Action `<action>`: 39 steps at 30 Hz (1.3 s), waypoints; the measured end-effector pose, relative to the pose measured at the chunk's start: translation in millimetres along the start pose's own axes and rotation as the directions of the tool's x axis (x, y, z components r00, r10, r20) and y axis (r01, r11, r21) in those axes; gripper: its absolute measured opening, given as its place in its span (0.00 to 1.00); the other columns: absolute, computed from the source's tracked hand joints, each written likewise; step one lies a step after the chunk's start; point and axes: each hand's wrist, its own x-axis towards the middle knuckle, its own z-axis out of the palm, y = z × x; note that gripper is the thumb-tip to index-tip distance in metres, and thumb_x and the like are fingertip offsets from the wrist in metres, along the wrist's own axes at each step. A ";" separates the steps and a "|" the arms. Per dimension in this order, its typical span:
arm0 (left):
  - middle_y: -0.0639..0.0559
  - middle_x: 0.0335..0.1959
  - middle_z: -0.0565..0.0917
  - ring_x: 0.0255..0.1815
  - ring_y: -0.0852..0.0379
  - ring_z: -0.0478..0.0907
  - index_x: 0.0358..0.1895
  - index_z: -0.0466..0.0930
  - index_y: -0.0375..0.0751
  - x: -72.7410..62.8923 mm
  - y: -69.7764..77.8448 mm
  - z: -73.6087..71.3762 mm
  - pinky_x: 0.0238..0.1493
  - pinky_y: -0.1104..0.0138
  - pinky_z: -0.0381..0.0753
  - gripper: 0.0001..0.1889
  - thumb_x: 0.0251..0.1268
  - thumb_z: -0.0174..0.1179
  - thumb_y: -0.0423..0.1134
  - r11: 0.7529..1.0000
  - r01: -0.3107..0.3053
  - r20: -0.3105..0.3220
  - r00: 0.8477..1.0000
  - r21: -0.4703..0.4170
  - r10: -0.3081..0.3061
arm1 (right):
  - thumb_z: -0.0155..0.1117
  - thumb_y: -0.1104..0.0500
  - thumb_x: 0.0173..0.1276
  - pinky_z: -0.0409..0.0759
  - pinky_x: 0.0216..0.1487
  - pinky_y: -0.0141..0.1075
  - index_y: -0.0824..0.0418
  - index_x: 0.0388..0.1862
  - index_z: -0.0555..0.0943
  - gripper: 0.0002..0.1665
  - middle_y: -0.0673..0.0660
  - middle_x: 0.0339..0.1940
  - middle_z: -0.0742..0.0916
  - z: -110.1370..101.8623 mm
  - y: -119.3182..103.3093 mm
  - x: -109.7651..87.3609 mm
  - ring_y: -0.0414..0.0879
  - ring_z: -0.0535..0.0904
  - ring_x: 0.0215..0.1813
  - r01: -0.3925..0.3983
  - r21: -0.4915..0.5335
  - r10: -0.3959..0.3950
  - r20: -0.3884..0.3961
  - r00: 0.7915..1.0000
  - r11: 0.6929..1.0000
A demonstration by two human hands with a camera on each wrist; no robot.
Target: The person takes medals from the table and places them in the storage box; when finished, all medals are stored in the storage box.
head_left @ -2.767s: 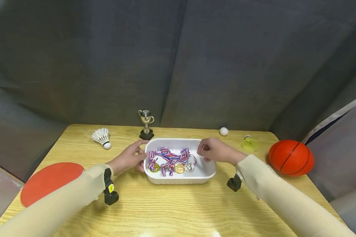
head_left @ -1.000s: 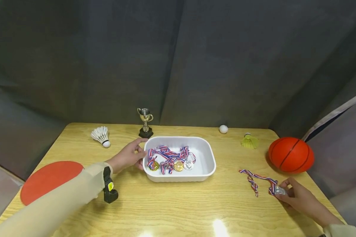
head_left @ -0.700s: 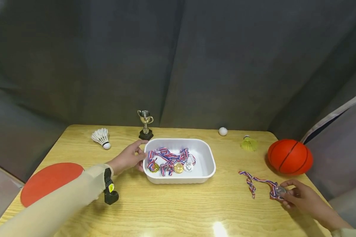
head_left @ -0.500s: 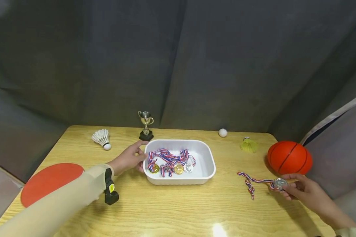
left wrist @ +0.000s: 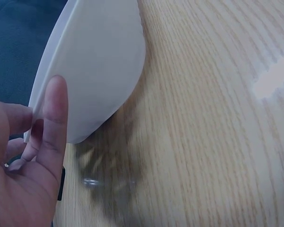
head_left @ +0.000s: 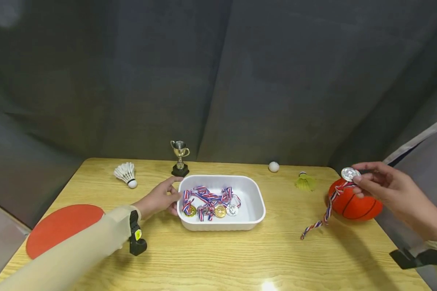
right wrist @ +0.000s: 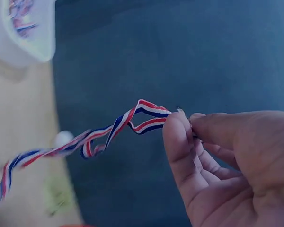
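Observation:
My right hand pinches a silver medal between thumb and fingers, raised above the table in front of the basketball. From it a red, white and blue ribbon dangles down to the left; in the right wrist view the ribbon twists away from the fingertips, which hide most of the disc. At the table's middle, my left hand grips the left end of a white plastic tray. The left wrist view has the thumb against the tray's outer wall. Inside lie a gold medal, a silver medal and others, ribbons bunched.
A small trophy cup stands behind the tray. Around the table are a white shuttlecock, a red round paddle-like disc, a white ball, a yellow shuttlecock and an orange basketball. A dark curtain hangs behind.
My right hand went from the tray to a silver medal lying at the right, pinched it and lifted it off the table, ribbon trailing. The left hand stays on the tray.

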 end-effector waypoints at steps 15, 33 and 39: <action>0.38 0.43 0.76 0.28 0.57 0.80 0.83 0.51 0.35 -1.1 1.3 -0.7 0.37 0.55 0.97 0.33 0.80 0.51 0.28 1.000 -0.012 0.009 1.000 -0.021 0.012 | 0.53 0.76 0.78 0.94 0.47 0.29 0.64 0.68 0.73 0.23 0.56 0.44 0.90 28.3 -97.7 66.9 0.46 0.90 0.38 0.080 0.497 -0.155 0.112 0.982 0.864; 0.38 0.42 0.76 0.27 0.57 0.80 0.82 0.52 0.33 -1.0 0.6 1.3 0.36 0.56 0.97 0.32 0.80 0.50 0.27 1.000 -0.024 -0.004 1.000 -0.014 0.024 | 0.60 0.67 0.78 0.95 0.50 0.33 0.62 0.65 0.72 0.19 0.55 0.40 0.86 166.4 -119.3 136.1 0.41 0.89 0.40 0.067 0.399 -0.166 0.220 0.961 0.915; 0.35 0.43 0.76 0.27 0.58 0.80 0.82 0.52 0.34 -1.7 3.8 4.2 0.37 0.53 0.97 0.33 0.79 0.50 0.27 0.999 -0.025 -0.002 1.000 -0.029 0.025 | 0.56 0.69 0.80 0.95 0.50 0.33 0.68 0.67 0.69 0.20 0.58 0.43 0.84 186.9 -83.5 145.5 0.41 0.88 0.40 -0.020 0.189 -0.029 0.254 0.967 0.982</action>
